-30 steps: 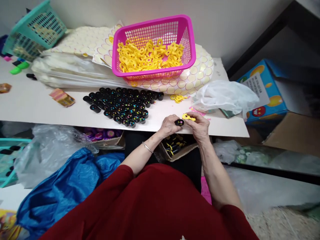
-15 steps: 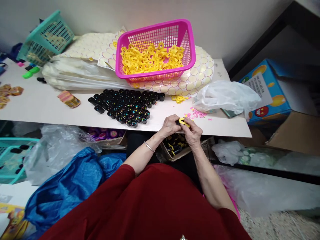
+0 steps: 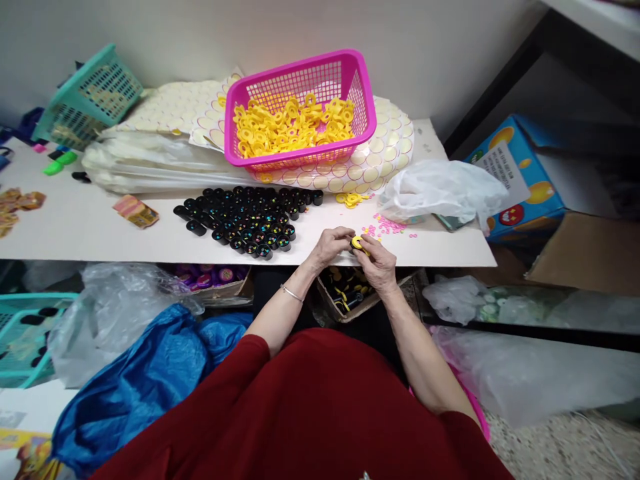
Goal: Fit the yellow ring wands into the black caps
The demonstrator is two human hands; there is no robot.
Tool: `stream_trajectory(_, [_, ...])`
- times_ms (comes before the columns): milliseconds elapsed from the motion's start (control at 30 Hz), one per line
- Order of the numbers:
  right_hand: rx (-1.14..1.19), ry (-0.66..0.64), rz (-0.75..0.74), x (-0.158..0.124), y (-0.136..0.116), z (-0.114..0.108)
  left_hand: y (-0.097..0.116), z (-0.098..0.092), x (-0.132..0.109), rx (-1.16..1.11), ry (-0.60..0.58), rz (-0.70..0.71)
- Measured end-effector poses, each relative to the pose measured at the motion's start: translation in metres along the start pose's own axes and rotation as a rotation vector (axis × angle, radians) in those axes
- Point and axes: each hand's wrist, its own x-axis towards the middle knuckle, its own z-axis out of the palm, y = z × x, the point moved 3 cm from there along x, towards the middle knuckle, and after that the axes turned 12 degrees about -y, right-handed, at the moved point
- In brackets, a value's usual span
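While the fingers of my left hand (image 3: 327, 247) curl snugly around one black cup (image 3: 353, 249), my right hand (image 3: 379, 262) pinches one yellow piece (image 3: 357, 241) at the cup's mouth, thumb and fingertips nearly together. Both things sit between my hands at the front edge of the table (image 3: 90, 243), toward its front right corner; whether the piece is seated or only laid against the cup, I cannot tell.

Left of my left hand, near the same edge, dozens of other black cups (image 3: 250, 217) stand packed together, too close for me to count exactly, with small coloured bits inside many of them. Just past my right hand, scattered pink bits (image 3: 393, 225) run to many more than I can number. Behind them lies one small heap of loose yellow pieces (image 3: 353, 199), overlapping, so their count is unclear.

Toward the back edge I see one pink basket (image 3: 300, 154) of yellow pieces, resting on sheets of pale discs (image 3: 393, 147). One white bag (image 3: 443, 190) slumps by the right edge, one blue box (image 3: 505, 173) stands beyond it, and one teal basket (image 3: 75, 87) tilts near the back left corner. Below the front edge, between my forearms, is one cardboard box (image 3: 357, 311) of black and yellow parts.
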Motion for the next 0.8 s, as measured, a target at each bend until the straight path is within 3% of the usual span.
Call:
stream_trajectory(100, [-0.021, -0.006, 0.021, -0.001, -0.001, 0.002, 0.001, 0.003, -0.001, -0.162, 0.007, -0.049])
stream_trajectory(433, [0.032, 0.033, 0.007, -0.003, 0.0, 0.005, 0.003, 0.009, -0.002, -0.116, 0.045, -0.047])
stream_trajectory(800, [0.285, 0.068, 0.418, 0.014, -0.008, 0.003, 0.005, 0.01, -0.003, -0.069, 0.069, -0.051])
